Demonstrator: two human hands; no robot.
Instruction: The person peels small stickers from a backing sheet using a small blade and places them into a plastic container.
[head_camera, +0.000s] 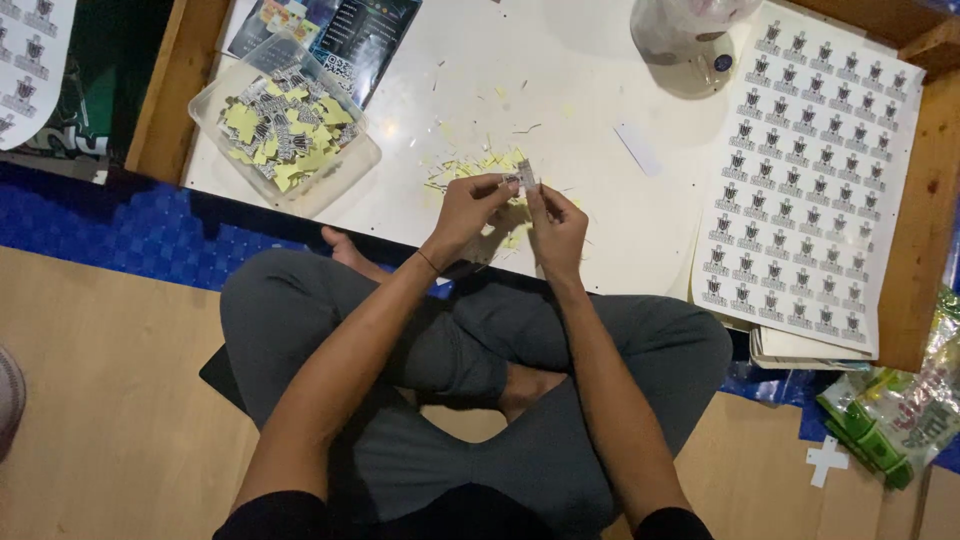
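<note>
Pinching a small sticker (524, 180) between the fingertips of both hands, the left hand (466, 208) and right hand (556, 228) meet at frame centre; it sits directly above the pile of yellow scraps (480, 168), equally near each hand, over the white table (590, 200).

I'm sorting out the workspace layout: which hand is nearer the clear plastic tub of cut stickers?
Left. The left hand is right of the clear tub, across bare table; the right hand is beyond it, farther right.
</note>
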